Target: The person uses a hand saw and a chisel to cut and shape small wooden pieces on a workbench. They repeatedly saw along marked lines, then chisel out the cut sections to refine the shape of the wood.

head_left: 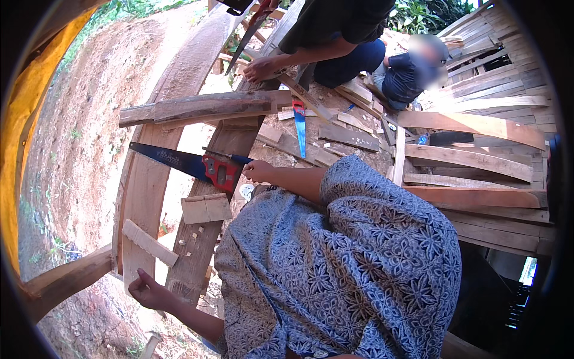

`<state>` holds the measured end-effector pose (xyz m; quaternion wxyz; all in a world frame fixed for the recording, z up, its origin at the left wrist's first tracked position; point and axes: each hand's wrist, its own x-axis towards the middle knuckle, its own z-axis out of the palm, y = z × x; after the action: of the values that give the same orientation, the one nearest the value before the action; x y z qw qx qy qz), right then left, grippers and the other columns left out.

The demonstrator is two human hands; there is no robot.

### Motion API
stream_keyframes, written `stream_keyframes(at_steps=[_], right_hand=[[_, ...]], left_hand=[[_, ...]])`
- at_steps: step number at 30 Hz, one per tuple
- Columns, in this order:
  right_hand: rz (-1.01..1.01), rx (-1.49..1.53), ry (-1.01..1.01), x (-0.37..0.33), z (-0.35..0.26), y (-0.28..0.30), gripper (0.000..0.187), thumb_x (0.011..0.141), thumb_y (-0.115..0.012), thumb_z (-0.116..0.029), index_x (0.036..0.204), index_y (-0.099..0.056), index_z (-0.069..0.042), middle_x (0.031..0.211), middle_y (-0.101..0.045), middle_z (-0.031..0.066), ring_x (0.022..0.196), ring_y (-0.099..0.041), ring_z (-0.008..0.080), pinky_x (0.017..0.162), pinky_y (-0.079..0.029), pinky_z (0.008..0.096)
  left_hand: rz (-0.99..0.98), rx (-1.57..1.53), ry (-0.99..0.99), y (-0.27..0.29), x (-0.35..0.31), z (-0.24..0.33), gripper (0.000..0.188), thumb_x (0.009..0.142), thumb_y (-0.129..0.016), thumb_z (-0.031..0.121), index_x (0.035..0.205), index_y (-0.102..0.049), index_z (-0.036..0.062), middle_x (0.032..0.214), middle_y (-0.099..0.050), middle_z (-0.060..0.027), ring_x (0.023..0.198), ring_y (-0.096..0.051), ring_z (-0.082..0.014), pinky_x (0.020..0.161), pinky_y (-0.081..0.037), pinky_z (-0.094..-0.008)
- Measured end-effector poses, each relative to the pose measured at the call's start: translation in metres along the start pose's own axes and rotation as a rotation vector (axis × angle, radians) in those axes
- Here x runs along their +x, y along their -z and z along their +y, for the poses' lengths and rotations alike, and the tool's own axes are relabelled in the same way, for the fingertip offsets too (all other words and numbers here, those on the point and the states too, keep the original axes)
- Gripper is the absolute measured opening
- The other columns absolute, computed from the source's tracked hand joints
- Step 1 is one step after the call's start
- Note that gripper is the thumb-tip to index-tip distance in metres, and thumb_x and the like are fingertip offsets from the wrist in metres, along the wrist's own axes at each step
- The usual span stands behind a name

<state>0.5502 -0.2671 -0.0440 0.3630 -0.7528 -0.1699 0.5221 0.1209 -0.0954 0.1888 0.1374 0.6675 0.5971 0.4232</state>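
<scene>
My right hand (258, 172) is closed around the dark blue handle of a slim tool (238, 158) whose narrow dark shaft points left; its tip does not show clearly enough to name its kind. Just below that shaft lies a handsaw (179, 165) with a dark blue blade and red handle, across two long planks. At the lower left, my left hand (148, 291) hangs by the near end of the pale plank (142, 206), fingers curled and thumb raised, with nothing seen in it. Between my hands, a short wood block (206, 209) and a narrow offcut (149, 242) rest on the planks.
A thick beam (203, 109) crosses the planks farther off. There a co-worker's hand (263, 68) rests on the wood beside another handsaw (246, 39). A blue-bladed saw (300, 128) lies among scraps. Another person (412, 75) crouches near curved boards (472, 127) at right.
</scene>
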Motion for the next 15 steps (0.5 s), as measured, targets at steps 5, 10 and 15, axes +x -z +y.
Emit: stream_keyframes(at_steps=[5, 10, 15], right_hand=[[-0.067, -0.009, -0.018, -0.003, -0.01, -0.002, 0.035, 0.098, -0.068, -0.038, 0.117, -0.07, -0.009, 0.096, -0.072, 0.0035, 0.076, -0.067, 0.014, 0.063, -0.055, 0.0308], [-0.182, 0.0, -0.026, -0.014, -0.032, 0.003, 0.032, 0.099, -0.067, -0.036, 0.117, -0.069, -0.009, 0.099, -0.071, 0.003, 0.08, -0.066, 0.0124, 0.066, -0.053, 0.0287], [-0.253, 0.028, -0.148, -0.025, -0.051, 0.025, 0.027, 0.103, -0.066, -0.035, 0.119, -0.068, -0.014, 0.1, -0.069, -0.0006, 0.08, -0.063, 0.009, 0.069, -0.053, 0.0261]], left_hand=[[0.114, -0.619, -1.013, 0.101, 0.039, 0.154, 0.028, 0.104, -0.059, 0.04, 0.097, -0.055, 0.0128, 0.084, -0.052, -0.0029, 0.086, -0.06, -0.0233, 0.092, -0.051, -0.0493], [0.118, -0.753, -1.465, 0.152, 0.029, 0.241, 0.03, 0.103, -0.058, 0.041, 0.101, -0.057, 0.0108, 0.089, -0.057, -0.0046, 0.091, -0.062, -0.0225, 0.095, -0.051, -0.0477], [0.09, -0.711, -1.481, 0.161, 0.002, 0.283, 0.03, 0.103, -0.058, 0.036, 0.105, -0.058, 0.0067, 0.093, -0.059, -0.0071, 0.095, -0.063, -0.0236, 0.097, -0.052, -0.0469]])
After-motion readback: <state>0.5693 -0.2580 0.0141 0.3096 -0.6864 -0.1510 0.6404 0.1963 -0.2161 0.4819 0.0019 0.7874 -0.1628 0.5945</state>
